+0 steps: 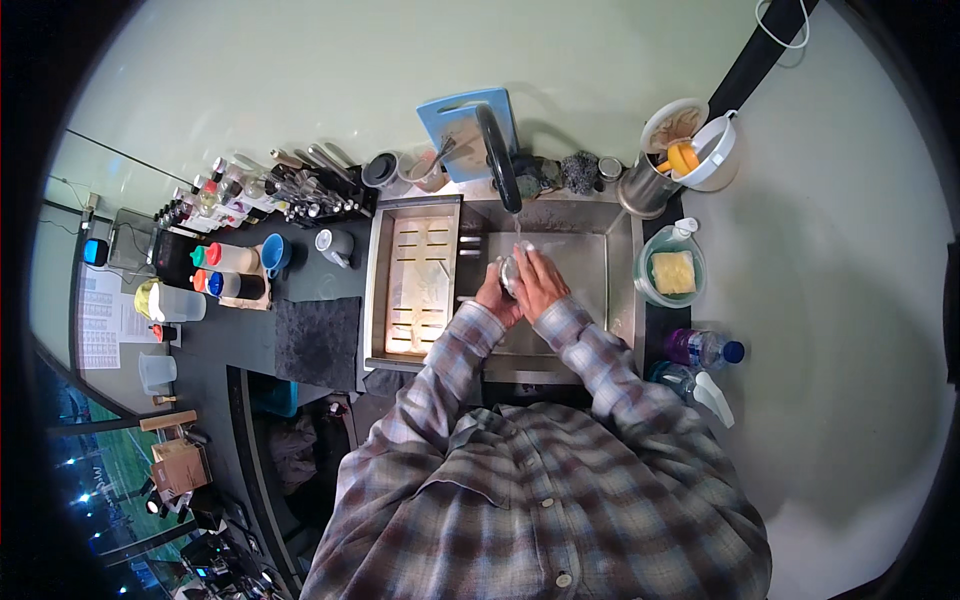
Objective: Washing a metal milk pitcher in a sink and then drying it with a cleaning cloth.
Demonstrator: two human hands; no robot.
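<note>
Over the steel sink [622, 275], my two hands meet beneath the black faucet [497, 150], where a thin stream of water seems to fall. My left hand [492, 297] is curled around a small shiny grey rounded thing [510, 272]; its kind is hard to make out. The fingers of my right hand [543, 286] are stretched out and lie against the right side of that thing, partly covering it. Both my forearms are in plaid sleeves.
A slotted metal drain tray [422, 285] covers the sink's left part. To the right are a tub with a yellow sponge [673, 272], a purple bottle [700, 347] and a spray bottle [712, 398]. Behind stand a blue cutting board [465, 105] and a steel canister [646, 190].
</note>
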